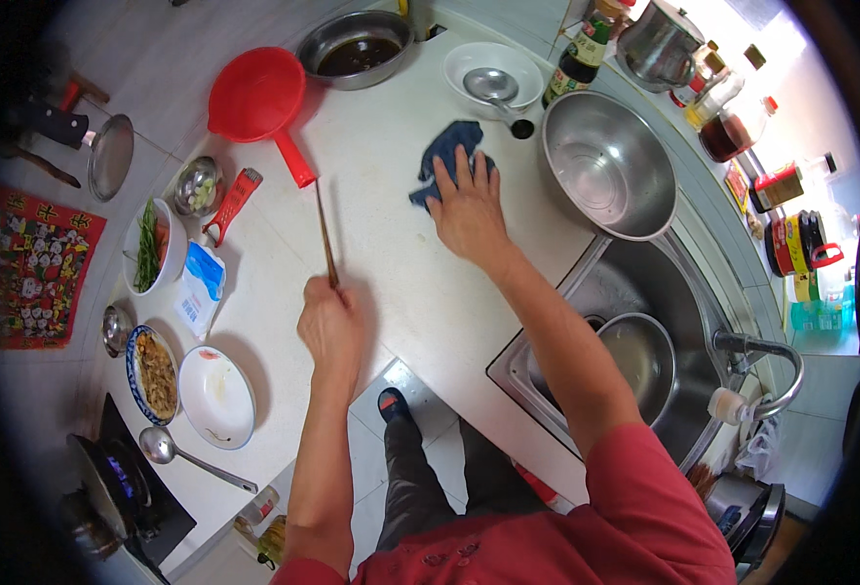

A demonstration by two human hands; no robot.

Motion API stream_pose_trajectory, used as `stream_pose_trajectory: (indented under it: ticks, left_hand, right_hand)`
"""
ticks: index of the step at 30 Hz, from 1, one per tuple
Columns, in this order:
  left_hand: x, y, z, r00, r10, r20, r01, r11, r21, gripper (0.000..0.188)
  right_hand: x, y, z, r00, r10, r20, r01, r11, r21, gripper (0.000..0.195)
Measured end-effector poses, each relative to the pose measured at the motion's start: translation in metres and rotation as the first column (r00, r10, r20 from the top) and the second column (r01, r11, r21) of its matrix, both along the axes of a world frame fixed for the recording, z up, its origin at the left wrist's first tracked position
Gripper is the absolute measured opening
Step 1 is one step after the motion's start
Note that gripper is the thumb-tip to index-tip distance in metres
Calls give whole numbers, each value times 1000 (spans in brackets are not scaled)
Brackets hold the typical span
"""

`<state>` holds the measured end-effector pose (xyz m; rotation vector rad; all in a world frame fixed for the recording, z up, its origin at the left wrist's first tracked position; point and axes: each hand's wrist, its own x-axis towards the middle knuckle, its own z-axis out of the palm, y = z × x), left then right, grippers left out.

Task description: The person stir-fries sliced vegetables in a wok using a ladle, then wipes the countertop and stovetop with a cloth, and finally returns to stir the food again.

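My left hand (332, 314) is closed around a pair of thin wooden chopsticks (324, 234), which point away from me over the white countertop (393, 285). Their far tips come close to the handle of a red plastic ladle (258, 95). Flat on a crumpled dark blue cloth (453, 146), my right hand (470, 208) presses it to the counter with fingers spread. Beyond the cloth, a metal ladle (492, 85) rests in a white bowl (453, 62), its black-tipped handle over the rim. A large steel basin (609, 168) stands to the right of that hand.
At right, a steel sink (638, 263) holds a pot (664, 365) under a faucet (780, 351). A blue flame burns beneath a wok (97, 475) at lower left. Near it are a food dish (156, 373), a white plate (218, 398) and a ladle (159, 444). Bottles (579, 62) line the back.
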<state>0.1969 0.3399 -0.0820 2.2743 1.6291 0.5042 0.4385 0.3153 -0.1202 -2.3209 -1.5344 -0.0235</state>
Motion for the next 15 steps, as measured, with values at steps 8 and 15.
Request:
stream_pose_trajectory:
  ticks: [8, 15]
  left_hand:
    - [-83, -44, 3, 983, 83, 167, -69, 994, -86, 15]
    - [-75, -37, 30, 932, 43, 359, -32, 999, -35, 15]
  right_hand:
    - [19, 138, -7, 998, 49, -26, -49, 998, -29, 60]
    - [-72, 101, -12, 901, 419, 110, -427, 902, 63, 55]
